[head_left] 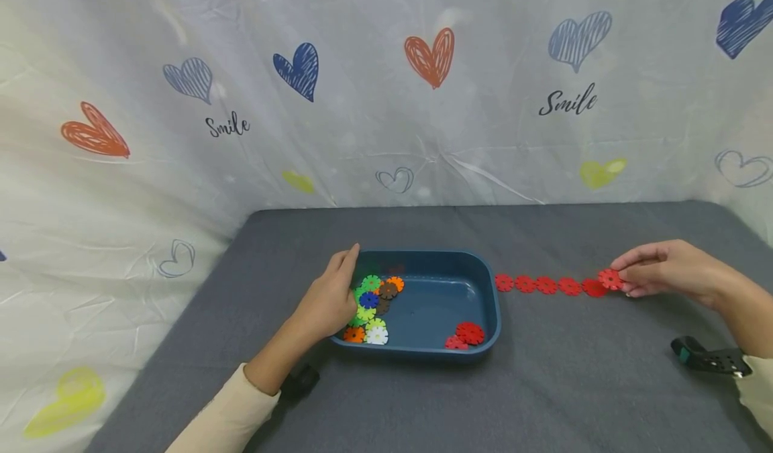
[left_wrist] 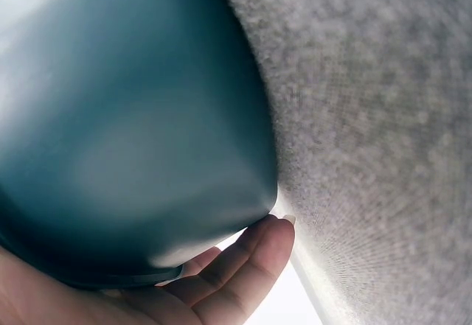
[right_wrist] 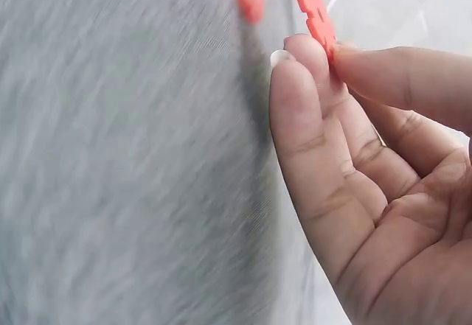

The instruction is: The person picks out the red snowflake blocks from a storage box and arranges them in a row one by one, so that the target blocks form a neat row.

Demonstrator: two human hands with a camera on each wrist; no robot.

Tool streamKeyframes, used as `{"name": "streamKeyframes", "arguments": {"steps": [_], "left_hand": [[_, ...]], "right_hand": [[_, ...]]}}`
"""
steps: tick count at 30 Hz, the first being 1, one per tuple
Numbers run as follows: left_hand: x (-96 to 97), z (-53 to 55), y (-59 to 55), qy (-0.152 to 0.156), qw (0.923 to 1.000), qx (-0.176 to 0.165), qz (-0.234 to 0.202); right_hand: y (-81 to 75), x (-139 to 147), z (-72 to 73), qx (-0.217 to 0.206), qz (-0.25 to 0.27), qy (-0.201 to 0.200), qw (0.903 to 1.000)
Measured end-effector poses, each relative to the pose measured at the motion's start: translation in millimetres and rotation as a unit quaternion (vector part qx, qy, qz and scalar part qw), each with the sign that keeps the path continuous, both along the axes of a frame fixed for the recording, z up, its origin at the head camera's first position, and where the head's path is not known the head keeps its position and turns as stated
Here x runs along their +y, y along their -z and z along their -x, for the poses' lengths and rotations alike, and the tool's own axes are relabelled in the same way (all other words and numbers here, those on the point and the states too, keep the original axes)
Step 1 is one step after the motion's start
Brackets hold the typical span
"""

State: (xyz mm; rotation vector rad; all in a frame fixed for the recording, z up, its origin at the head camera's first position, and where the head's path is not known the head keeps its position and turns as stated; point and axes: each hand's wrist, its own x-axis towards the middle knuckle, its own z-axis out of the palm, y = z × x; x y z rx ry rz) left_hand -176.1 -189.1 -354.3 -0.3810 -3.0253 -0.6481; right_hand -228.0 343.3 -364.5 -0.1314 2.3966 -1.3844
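Observation:
A red notched plastic disc (head_left: pixel 610 279) is pinched between the thumb and fingertips of my right hand (head_left: pixel 676 275). In the right wrist view the same disc (right_wrist: pixel 316 17) stands edge-on above the fingertips. Just left of it in the head view, a row of red discs (head_left: pixel 546 285) runs across the cloth to the tray. My left hand (head_left: pixel 331 298) grips the left end of the blue tray (head_left: pixel 435 349), thumb along the rim. The left wrist view shows fingers (left_wrist: pixel 254 266) curled beneath the tray's outer wall (left_wrist: pixel 147 141).
Inside the tray, mixed green, orange, brown, blue and white discs (head_left: pixel 377 335) lie at the left. A few red discs (head_left: pixel 470 333) sit in its near right corner. Grey cloth (head_left: pixel 543 392) covers the table, and a white curtain (head_left: pixel 362 124) with hearts hangs behind.

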Motion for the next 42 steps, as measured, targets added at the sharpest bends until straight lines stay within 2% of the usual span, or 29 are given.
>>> {"name": "streamKeyframes", "arguments": {"steps": [5,9,20,33,42], "left_hand": [[0.2,0.2,1.2,0.0,1.0,0.001,0.001],[0.2,0.1,1.7,-0.001,1.0,0.004,0.0],[0.4,0.4,2.2,-0.002,1.0,0.005,0.002],[-0.2,0.0,1.7,0.0,1.0,0.008,0.0],[0.1,0.3,0.9,-0.001,1.0,0.004,-0.002]], "right_hand": [[10.0,8.2,3.0,-0.025,0.008,0.016,0.9995],[12.4,11.0,3.7,-0.022,0.004,0.019,0.9996],[8.7,7.5,2.0,-0.009,-0.043,0.016,0.9989],[4.2,7.3,0.5,-0.014,-0.063,0.011,0.9979],[-0.5,6.4,1.2,0.03,-0.102,0.017,0.9942]]}}
